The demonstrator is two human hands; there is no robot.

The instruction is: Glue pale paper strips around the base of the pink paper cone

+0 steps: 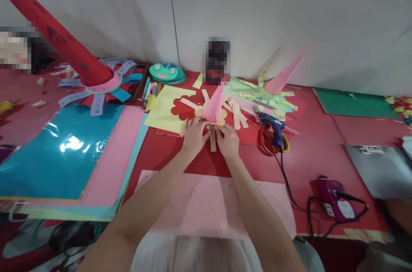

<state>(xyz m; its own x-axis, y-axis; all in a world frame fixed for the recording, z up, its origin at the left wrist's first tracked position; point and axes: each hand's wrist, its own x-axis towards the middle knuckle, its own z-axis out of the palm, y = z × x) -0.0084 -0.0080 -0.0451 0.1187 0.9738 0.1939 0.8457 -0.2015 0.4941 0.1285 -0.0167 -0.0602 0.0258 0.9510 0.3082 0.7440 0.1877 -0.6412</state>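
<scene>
A pink paper cone [213, 107] stands on a pale yellow scalloped paper piece [222, 118] in the middle of the table. At its near edge, my left hand [194, 137] is closed with thumb and fingers pinched at the base. My right hand [229, 141] pinches there from the other side. Between the thumbs a beige paper strip [213, 143] hangs toward me. The exact contact of the fingertips is partly hidden. More cut strips [237, 115] lie just right of the cone, and a red scalloped paper shape [182, 109] lies left of it.
A blue hot glue gun [275, 128] and red-handled scissors [266, 143] lie at right, its cord near a purple power socket [336, 197]. Another pink cone [286, 74] stands behind. At left are a tall red cone [67, 44], glossy blue sheets [64, 152] and markers [151, 94].
</scene>
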